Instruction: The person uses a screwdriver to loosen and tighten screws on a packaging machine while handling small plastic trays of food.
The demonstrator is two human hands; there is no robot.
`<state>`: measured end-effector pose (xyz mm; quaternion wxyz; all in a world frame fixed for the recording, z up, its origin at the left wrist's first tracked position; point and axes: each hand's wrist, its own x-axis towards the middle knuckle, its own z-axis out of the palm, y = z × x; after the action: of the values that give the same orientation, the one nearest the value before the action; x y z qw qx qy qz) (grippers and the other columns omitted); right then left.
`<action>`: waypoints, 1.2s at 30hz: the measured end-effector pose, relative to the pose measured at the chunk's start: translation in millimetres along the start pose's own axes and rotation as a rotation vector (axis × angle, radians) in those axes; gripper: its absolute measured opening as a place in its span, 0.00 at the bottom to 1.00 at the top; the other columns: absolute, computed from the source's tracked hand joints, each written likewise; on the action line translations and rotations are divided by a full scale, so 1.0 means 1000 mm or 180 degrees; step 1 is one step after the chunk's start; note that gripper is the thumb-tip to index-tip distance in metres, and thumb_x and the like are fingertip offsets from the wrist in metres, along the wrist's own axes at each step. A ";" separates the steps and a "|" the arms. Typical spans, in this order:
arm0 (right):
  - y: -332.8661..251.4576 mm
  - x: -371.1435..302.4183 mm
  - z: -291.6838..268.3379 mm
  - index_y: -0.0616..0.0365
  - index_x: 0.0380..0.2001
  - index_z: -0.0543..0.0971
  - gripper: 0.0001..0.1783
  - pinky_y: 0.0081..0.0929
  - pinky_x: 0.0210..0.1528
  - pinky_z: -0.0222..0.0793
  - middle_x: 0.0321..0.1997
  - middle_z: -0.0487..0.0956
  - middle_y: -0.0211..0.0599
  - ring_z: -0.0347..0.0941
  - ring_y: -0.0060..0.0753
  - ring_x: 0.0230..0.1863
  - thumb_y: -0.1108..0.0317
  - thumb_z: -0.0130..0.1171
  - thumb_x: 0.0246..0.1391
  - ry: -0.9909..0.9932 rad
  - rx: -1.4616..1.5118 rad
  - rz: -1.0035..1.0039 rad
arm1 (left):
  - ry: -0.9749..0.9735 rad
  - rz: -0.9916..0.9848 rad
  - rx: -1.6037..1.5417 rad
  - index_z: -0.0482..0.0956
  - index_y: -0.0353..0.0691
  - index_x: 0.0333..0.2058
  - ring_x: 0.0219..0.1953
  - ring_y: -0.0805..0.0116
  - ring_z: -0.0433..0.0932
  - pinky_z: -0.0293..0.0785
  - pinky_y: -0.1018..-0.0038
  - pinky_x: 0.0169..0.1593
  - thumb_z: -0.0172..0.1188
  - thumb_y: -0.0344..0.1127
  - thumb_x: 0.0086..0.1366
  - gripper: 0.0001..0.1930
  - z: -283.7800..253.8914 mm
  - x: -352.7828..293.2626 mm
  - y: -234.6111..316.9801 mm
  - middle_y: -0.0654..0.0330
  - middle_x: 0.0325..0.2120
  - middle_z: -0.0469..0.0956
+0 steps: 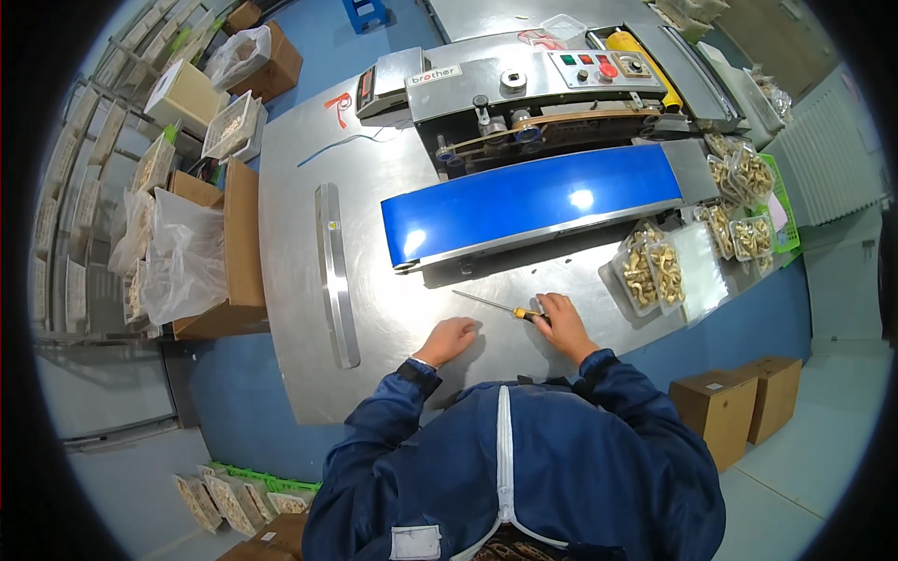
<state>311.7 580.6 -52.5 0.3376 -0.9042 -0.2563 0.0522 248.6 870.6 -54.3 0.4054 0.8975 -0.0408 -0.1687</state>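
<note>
Head view: we're looking down on two bare hands working close together over a metal table (496, 360).
Right hand (563, 327): it's resting at the handle end of a screwdriver (517, 311), fingers partly bent; contact is showing at the dark end, but how firmly they're closing I cannot tell.
Left hand (447, 341): it's lying half open, loosely curled, with nothing showing in it; its palm side is facing away from us.
Screwdriver: it's lying slantwise between the hands, its slim shaft (482, 301) running leftward, its tip pointing just ahead of the left fingertips.
Handling: it's looking light and rigid, probably weighted toward the yellow-and-black handle; nothing is suggesting fragility, though the bare metal shaft may be slippery and could be rolling on this smooth top.
Best hold: the thick handle is offering the surest grip, thumb against fingers; the tip is the part to be leaving alone.
Blue belt (533, 201): it's stretching ahead of both hands, in front of a machine (608, 70) carrying buttons and a dial.
Clear trays (645, 271): they're standing to the right of the right hand, holding pale brown pieces.
Metal bar (334, 280): it's lying left of the left hand, well apart from it.
</note>
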 end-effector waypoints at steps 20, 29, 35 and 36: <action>0.036 0.032 0.024 0.63 0.45 0.75 0.19 0.38 0.39 0.70 0.32 0.75 0.50 0.72 0.51 0.34 0.74 0.55 0.45 0.0263 0.0133 0.0749 | 0.0047 -0.0490 -0.0335 0.80 0.35 0.42 0.38 0.50 0.79 0.75 0.67 0.45 0.54 0.38 0.60 0.16 0.025 -0.017 -0.025 0.47 0.38 0.81; 0.028 0.036 0.020 0.62 0.42 0.75 0.18 0.42 0.42 0.70 0.34 0.75 0.53 0.72 0.54 0.37 0.77 0.54 0.44 0.0256 0.0235 0.0987 | -0.0036 -0.0827 -0.0545 0.81 0.38 0.41 0.38 0.54 0.80 0.75 0.69 0.45 0.55 0.39 0.59 0.15 0.024 -0.006 -0.032 0.51 0.36 0.82; 0.038 0.036 0.030 0.59 0.44 0.75 0.19 0.38 0.39 0.71 0.34 0.75 0.50 0.74 0.50 0.35 0.77 0.54 0.45 0.0362 0.0111 0.0717 | 0.0098 -0.0959 -0.0903 0.80 0.38 0.42 0.37 0.57 0.80 0.74 0.69 0.44 0.55 0.39 0.61 0.15 0.025 -0.030 -0.048 0.52 0.35 0.81; 0.040 0.036 0.030 0.58 0.44 0.75 0.19 0.39 0.38 0.71 0.34 0.76 0.50 0.74 0.50 0.35 0.77 0.54 0.45 0.0302 0.0141 0.0747 | 0.0020 -0.1004 -0.1015 0.80 0.38 0.43 0.38 0.57 0.80 0.74 0.69 0.44 0.55 0.39 0.61 0.15 0.022 -0.039 -0.050 0.52 0.35 0.81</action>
<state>351.7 590.8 -98.4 0.3608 -0.9218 -0.1313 0.0541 201.5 896.8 -94.5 0.5109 0.8178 0.1286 -0.2316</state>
